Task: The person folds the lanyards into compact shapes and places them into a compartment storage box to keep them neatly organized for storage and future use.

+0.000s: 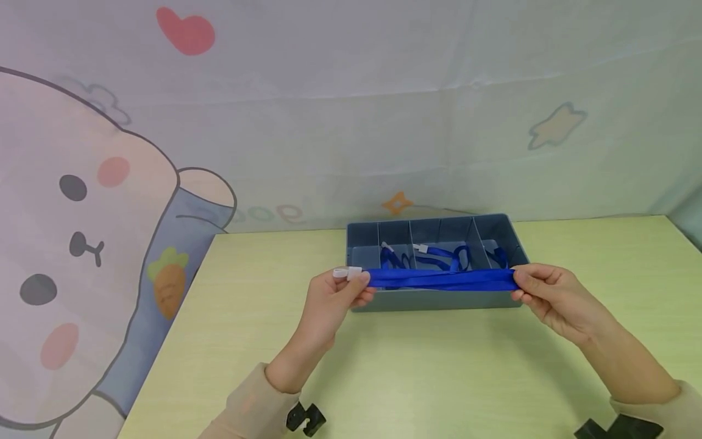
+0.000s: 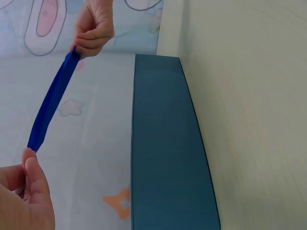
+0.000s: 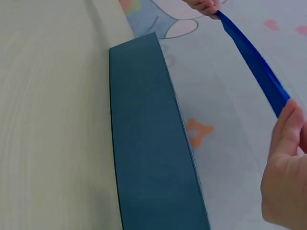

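A blue lanyard (image 1: 439,280) is stretched flat between both hands, over the front edge of a divided grey-blue box (image 1: 439,300). My left hand (image 1: 328,302) pinches its left end between thumb and fingers, where a white plastic clip (image 1: 348,273) sticks out past the thumb. The other end is pinched by my right hand (image 1: 559,303). Doubled into layers, the strap (image 2: 49,103) runs taut and raised above the box's height in the left wrist view. The right wrist view also shows the strap (image 3: 256,62) between the two hands.
Inside the box's compartments lie more blue lanyards (image 1: 462,259), some with white clips (image 1: 420,248). The box stands at the back of a pale yellow-green table (image 1: 428,372), against a printed cloth backdrop (image 1: 329,134) with a cartoon animal at left.
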Demonstrator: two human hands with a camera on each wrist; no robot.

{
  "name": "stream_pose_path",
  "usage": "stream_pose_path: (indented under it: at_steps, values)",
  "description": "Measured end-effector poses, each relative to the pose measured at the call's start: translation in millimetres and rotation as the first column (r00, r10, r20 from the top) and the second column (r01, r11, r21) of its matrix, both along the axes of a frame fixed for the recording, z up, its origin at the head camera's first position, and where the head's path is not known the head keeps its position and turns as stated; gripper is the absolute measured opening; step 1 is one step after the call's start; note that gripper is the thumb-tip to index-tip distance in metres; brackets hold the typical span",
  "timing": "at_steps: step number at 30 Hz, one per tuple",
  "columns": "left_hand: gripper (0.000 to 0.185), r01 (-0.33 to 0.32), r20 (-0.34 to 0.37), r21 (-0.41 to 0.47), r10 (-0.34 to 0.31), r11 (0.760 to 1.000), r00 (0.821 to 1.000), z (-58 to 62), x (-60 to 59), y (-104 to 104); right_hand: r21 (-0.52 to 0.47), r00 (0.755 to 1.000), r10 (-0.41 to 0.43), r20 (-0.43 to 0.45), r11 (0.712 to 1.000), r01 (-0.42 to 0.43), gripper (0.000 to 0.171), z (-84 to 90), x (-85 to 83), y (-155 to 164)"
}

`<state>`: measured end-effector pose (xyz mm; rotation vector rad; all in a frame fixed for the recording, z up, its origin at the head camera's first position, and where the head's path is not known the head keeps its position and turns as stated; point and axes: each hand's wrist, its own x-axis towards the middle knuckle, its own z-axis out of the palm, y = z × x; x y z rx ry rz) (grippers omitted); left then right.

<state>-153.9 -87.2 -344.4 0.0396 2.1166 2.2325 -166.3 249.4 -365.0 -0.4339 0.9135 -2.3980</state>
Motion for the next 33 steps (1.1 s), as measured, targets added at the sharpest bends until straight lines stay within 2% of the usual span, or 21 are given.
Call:
stream_pose_path:
  at_steps: [2, 4, 8, 10, 11, 13, 19, 22, 25, 27, 28, 30, 33]
  values:
    - [0.015, -0.006, 0.001, -0.005, 0.006, 1.000, 1.000, -1.4, -0.2, 0.0, 0.093, 0.998, -0.060, 0.005, 0.994, 0.059, 0.030, 2.1, 0.5, 0.8]
    - [0.014, -0.014, 0.001, -0.008, 0.014, 1.000, 1.000, -2.9, -0.4, 0.2, 0.203, 0.991, -0.129, -0.016, 0.971, 0.130, 0.029, 4.8, 1.0, 0.5]
    - [0.015, -0.022, 0.000, -0.016, 0.022, 1.000, 1.000, -4.7, -0.1, 1.6, 0.397, 0.961, -0.247, -0.127, 0.875, 0.278, 0.025, 11.3, 0.1, -2.8]
    - [0.016, -0.024, -0.003, -0.018, 0.024, 1.000, 1.000, -4.3, 0.1, 2.7, 0.454, 0.941, -0.281, -0.188, 0.825, 0.337, 0.024, 14.7, -0.5, -4.4]
    - [0.016, -0.025, -0.002, -0.019, 0.025, 1.000, 1.000, -3.7, 0.2, 3.3, 0.460, 0.933, -0.288, -0.214, 0.813, 0.357, 0.024, 16.1, -0.8, -4.5]
    - [0.016, -0.027, -0.002, -0.019, 0.027, 0.999, 1.000, -2.0, 0.2, 4.5, 0.448, 0.921, -0.298, -0.250, 0.808, 0.383, 0.026, 18.7, -1.3, -3.8]
    - [0.017, -0.024, -0.007, -0.019, 0.024, 1.000, 1.000, 5.5, 0.6, 9.0, 0.344, 0.900, -0.309, -0.308, 0.846, 0.408, 0.030, 25.9, -3.5, 2.6]
    - [0.017, -0.016, -0.015, -0.017, 0.016, 1.000, 1.000, 8.8, 0.5, 12.0, 0.308, 0.885, -0.313, -0.346, 0.853, 0.422, 0.029, 30.5, -5.3, 5.3]
    - [0.018, -0.008, -0.019, -0.014, 0.008, 1.000, 1.000, 9.6, -0.4, 15.0, 0.344, 0.866, -0.317, -0.387, 0.821, 0.455, 0.028, 37.5, -6.3, 7.6]
    - [0.019, 0.000, -0.021, -0.014, 0.000, 1.000, 1.000, 10.0, -0.6, 16.8, 0.416, 0.856, -0.313, -0.411, 0.771, 0.482, 0.027, 43.1, -5.8, 8.9]
    - [0.019, 0.003, -0.022, -0.013, -0.003, 1.000, 1.000, 10.2, -0.7, 17.7, 0.481, 0.847, -0.300, -0.439, 0.718, 0.503, 0.025, 46.2, -5.2, 8.8]
    - [0.019, 0.008, -0.030, -0.021, -0.008, 1.000, 1.000, 10.9, -0.5, 19.1, 0.610, 0.834, -0.247, -0.494, 0.585, 0.535, 0.019, 51.9, -3.9, 6.7]
    - [0.019, 0.023, -0.045, -0.030, -0.024, 0.999, 0.999, 10.8, -0.8, 21.5, 0.762, 0.832, -0.108, -0.544, 0.351, 0.544, 0.018, 60.1, -1.7, -0.8]
